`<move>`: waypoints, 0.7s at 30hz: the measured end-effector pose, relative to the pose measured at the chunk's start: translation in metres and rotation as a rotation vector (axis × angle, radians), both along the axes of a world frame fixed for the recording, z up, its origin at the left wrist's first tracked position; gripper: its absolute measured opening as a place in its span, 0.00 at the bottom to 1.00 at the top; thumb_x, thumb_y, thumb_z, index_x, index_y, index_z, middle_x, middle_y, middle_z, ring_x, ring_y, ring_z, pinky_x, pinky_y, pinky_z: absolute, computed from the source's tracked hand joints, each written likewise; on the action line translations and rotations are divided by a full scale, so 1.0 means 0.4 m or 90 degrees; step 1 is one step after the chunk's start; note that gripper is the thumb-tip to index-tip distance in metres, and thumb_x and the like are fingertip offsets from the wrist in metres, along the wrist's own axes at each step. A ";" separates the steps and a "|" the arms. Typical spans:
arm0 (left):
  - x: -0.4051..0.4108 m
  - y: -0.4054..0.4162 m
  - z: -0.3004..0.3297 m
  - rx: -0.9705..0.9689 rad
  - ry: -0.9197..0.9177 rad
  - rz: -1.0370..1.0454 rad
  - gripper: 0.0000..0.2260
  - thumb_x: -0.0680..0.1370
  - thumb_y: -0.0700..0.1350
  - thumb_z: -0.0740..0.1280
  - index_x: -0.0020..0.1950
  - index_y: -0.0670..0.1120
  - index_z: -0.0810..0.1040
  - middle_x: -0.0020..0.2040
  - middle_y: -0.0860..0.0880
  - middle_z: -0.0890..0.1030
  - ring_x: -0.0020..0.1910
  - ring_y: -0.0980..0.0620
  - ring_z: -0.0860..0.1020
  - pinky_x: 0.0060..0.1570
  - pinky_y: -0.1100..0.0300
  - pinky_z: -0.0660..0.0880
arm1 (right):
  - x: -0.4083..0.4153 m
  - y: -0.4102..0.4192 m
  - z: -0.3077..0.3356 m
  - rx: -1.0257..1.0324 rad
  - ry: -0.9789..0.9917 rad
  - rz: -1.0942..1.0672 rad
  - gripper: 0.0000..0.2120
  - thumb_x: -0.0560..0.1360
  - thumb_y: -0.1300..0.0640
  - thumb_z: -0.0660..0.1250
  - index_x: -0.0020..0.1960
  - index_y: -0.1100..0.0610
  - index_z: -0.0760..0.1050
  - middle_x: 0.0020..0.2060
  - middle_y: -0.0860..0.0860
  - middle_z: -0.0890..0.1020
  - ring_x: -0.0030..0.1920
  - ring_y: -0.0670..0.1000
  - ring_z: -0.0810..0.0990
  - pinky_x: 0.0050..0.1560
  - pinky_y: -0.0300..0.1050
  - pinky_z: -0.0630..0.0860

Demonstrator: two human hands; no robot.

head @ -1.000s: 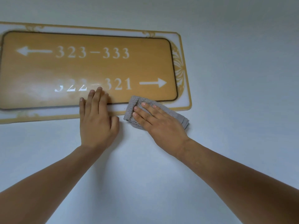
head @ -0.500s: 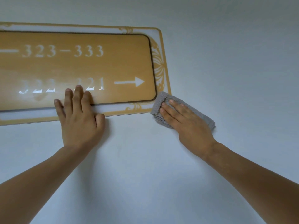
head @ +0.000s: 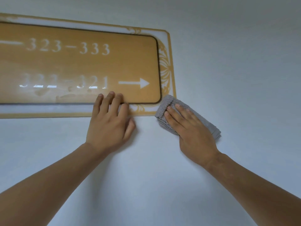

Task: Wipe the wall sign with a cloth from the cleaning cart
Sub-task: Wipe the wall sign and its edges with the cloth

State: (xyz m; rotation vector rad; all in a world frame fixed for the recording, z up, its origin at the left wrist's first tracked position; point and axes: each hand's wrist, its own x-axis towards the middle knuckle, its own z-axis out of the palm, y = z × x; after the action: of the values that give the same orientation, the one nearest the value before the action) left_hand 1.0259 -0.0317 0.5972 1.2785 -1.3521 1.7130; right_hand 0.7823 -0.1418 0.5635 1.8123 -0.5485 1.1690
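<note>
The wall sign [head: 91,66] is an orange panel with white room numbers and arrows, set in a white plate with a gold ornamental border. Its left part runs out of view. My left hand [head: 110,123] lies flat on the wall, fingers spread over the sign's lower edge and border. My right hand [head: 190,129] presses a folded grey cloth [head: 164,106] flat against the wall at the sign's lower right corner. The cloth's upper end overlaps the gold border there. The lower row of numbers looks smeared and glossy.
Plain pale wall [head: 236,62] surrounds the sign on the right and below. Both bare forearms reach up from the bottom corners of the view. No cart is in view.
The cloth under my right hand slid from below the sign's bottom edge to its lower right corner. My left hand shifted right along the lower edge. The camera view moved too.
</note>
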 end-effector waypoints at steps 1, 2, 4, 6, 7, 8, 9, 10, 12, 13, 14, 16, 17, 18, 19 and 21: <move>-0.006 -0.001 0.003 -0.005 0.008 -0.005 0.18 0.77 0.50 0.58 0.56 0.37 0.75 0.66 0.36 0.75 0.69 0.33 0.70 0.72 0.37 0.60 | -0.001 -0.001 0.000 -0.002 0.002 -0.002 0.39 0.68 0.73 0.63 0.78 0.58 0.61 0.77 0.51 0.62 0.78 0.55 0.56 0.75 0.56 0.58; -0.008 -0.002 0.006 -0.009 0.003 -0.014 0.17 0.77 0.50 0.58 0.56 0.37 0.74 0.66 0.36 0.75 0.68 0.33 0.70 0.71 0.37 0.60 | -0.004 -0.001 0.002 -0.005 0.002 -0.002 0.39 0.69 0.73 0.63 0.78 0.58 0.61 0.77 0.51 0.62 0.78 0.55 0.56 0.75 0.56 0.58; 0.002 -0.001 0.007 -0.022 -0.002 -0.037 0.15 0.76 0.48 0.59 0.55 0.39 0.72 0.65 0.37 0.75 0.68 0.34 0.71 0.71 0.38 0.61 | -0.004 -0.002 0.002 -0.008 0.002 0.001 0.38 0.69 0.73 0.62 0.78 0.58 0.61 0.77 0.52 0.62 0.78 0.55 0.55 0.75 0.56 0.58; 0.003 0.003 0.008 -0.026 -0.003 -0.049 0.14 0.75 0.47 0.58 0.56 0.40 0.71 0.64 0.38 0.76 0.68 0.35 0.71 0.71 0.38 0.62 | -0.001 -0.001 0.002 -0.015 -0.010 0.010 0.38 0.69 0.73 0.62 0.77 0.58 0.61 0.77 0.52 0.63 0.78 0.55 0.56 0.75 0.56 0.57; 0.001 0.003 0.005 -0.026 -0.003 -0.051 0.14 0.75 0.47 0.58 0.56 0.40 0.71 0.64 0.38 0.76 0.68 0.35 0.71 0.71 0.39 0.62 | 0.001 0.000 0.001 -0.020 -0.016 0.017 0.38 0.69 0.73 0.62 0.77 0.59 0.62 0.76 0.52 0.63 0.78 0.55 0.57 0.75 0.56 0.57; 0.000 0.003 0.003 -0.027 -0.004 -0.051 0.15 0.75 0.47 0.58 0.56 0.40 0.71 0.64 0.38 0.76 0.68 0.36 0.71 0.71 0.39 0.62 | 0.003 -0.001 -0.002 -0.027 -0.023 0.021 0.37 0.69 0.73 0.62 0.77 0.59 0.62 0.76 0.52 0.63 0.78 0.55 0.57 0.76 0.55 0.57; 0.000 0.002 -0.001 -0.026 -0.002 -0.047 0.15 0.75 0.47 0.58 0.56 0.39 0.72 0.65 0.38 0.76 0.69 0.36 0.71 0.71 0.39 0.61 | 0.005 -0.004 -0.006 -0.036 -0.032 0.026 0.36 0.69 0.72 0.61 0.77 0.59 0.63 0.76 0.52 0.64 0.77 0.55 0.58 0.76 0.55 0.57; 0.000 0.001 -0.005 -0.027 0.003 -0.045 0.16 0.75 0.47 0.58 0.56 0.38 0.73 0.65 0.38 0.75 0.69 0.36 0.70 0.72 0.39 0.61 | 0.008 -0.009 -0.010 -0.048 -0.040 0.031 0.35 0.69 0.71 0.60 0.76 0.59 0.63 0.76 0.53 0.64 0.77 0.55 0.58 0.75 0.56 0.57; -0.001 -0.001 -0.006 -0.023 0.012 -0.043 0.17 0.75 0.47 0.58 0.56 0.38 0.75 0.66 0.37 0.75 0.69 0.35 0.70 0.72 0.39 0.60 | 0.015 -0.018 -0.015 -0.069 -0.053 0.031 0.34 0.70 0.70 0.57 0.76 0.60 0.63 0.76 0.53 0.65 0.77 0.56 0.59 0.75 0.56 0.58; -0.001 0.000 -0.004 -0.019 0.014 -0.043 0.17 0.75 0.46 0.59 0.56 0.37 0.76 0.66 0.37 0.76 0.69 0.35 0.70 0.72 0.38 0.60 | 0.018 -0.020 -0.013 -0.076 -0.052 0.027 0.34 0.70 0.69 0.55 0.76 0.60 0.63 0.76 0.54 0.65 0.77 0.56 0.59 0.75 0.57 0.58; 0.001 0.002 -0.002 -0.017 0.017 -0.046 0.17 0.74 0.46 0.59 0.56 0.37 0.76 0.65 0.37 0.76 0.69 0.34 0.70 0.72 0.38 0.61 | 0.019 -0.020 -0.009 -0.079 -0.043 0.018 0.34 0.70 0.68 0.53 0.77 0.60 0.62 0.76 0.54 0.65 0.77 0.57 0.59 0.75 0.57 0.58; -0.001 0.004 -0.001 -0.022 0.029 -0.050 0.17 0.74 0.46 0.59 0.56 0.37 0.77 0.65 0.37 0.76 0.69 0.34 0.70 0.72 0.38 0.61 | 0.011 -0.015 0.000 -0.086 -0.009 -0.012 0.34 0.71 0.68 0.54 0.77 0.60 0.61 0.76 0.55 0.64 0.77 0.58 0.59 0.75 0.57 0.58; -0.005 0.002 -0.004 -0.025 0.036 -0.054 0.17 0.74 0.45 0.59 0.56 0.36 0.77 0.65 0.37 0.76 0.69 0.34 0.70 0.72 0.38 0.61 | 0.002 -0.014 0.005 -0.089 0.009 -0.027 0.34 0.71 0.68 0.55 0.77 0.60 0.60 0.76 0.55 0.63 0.77 0.58 0.59 0.75 0.56 0.58; -0.012 -0.002 -0.009 -0.031 0.046 -0.057 0.17 0.74 0.45 0.58 0.56 0.36 0.76 0.65 0.37 0.76 0.69 0.33 0.70 0.72 0.37 0.61 | -0.008 -0.013 0.009 -0.089 0.026 -0.039 0.34 0.71 0.69 0.55 0.77 0.60 0.59 0.76 0.55 0.62 0.77 0.58 0.59 0.75 0.56 0.58; -0.023 -0.009 -0.014 -0.037 0.060 -0.060 0.17 0.74 0.45 0.58 0.56 0.36 0.75 0.65 0.36 0.76 0.69 0.33 0.70 0.72 0.37 0.60 | -0.018 -0.014 0.014 -0.085 0.041 -0.048 0.34 0.71 0.69 0.55 0.77 0.60 0.58 0.77 0.55 0.62 0.77 0.58 0.59 0.75 0.56 0.58; -0.051 -0.023 -0.017 -0.053 0.097 -0.067 0.17 0.73 0.45 0.58 0.55 0.35 0.74 0.64 0.35 0.76 0.68 0.32 0.70 0.72 0.36 0.60 | -0.036 -0.014 0.025 -0.084 0.061 -0.054 0.34 0.71 0.68 0.52 0.77 0.60 0.58 0.76 0.55 0.63 0.77 0.57 0.60 0.75 0.56 0.59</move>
State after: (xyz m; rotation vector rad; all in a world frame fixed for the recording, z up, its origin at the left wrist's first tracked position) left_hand 1.0056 -0.0409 0.5903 1.2423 -1.2261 1.5519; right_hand 0.7678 -0.1472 0.5735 1.7067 -0.4776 1.0311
